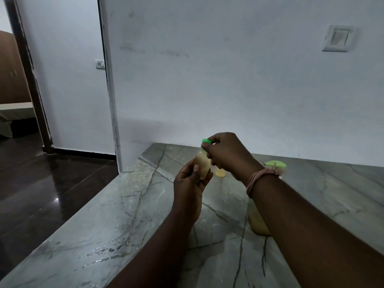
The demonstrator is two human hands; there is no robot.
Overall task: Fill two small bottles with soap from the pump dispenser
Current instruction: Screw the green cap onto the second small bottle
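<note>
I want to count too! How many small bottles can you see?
2: one green-capped small bottle held in both hands, and a second small bottle standing on the marble counter behind them, mostly hidden.

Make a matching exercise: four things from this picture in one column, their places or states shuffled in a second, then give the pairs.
1. bottle
2. cap
3. second bottle
4. water drops

a. pinched by the right hand
b. standing on the counter behind the hands
c. held up in the left hand
d. spread near the counter's left edge

Pairs: 1-c, 2-a, 3-b, 4-d
</note>
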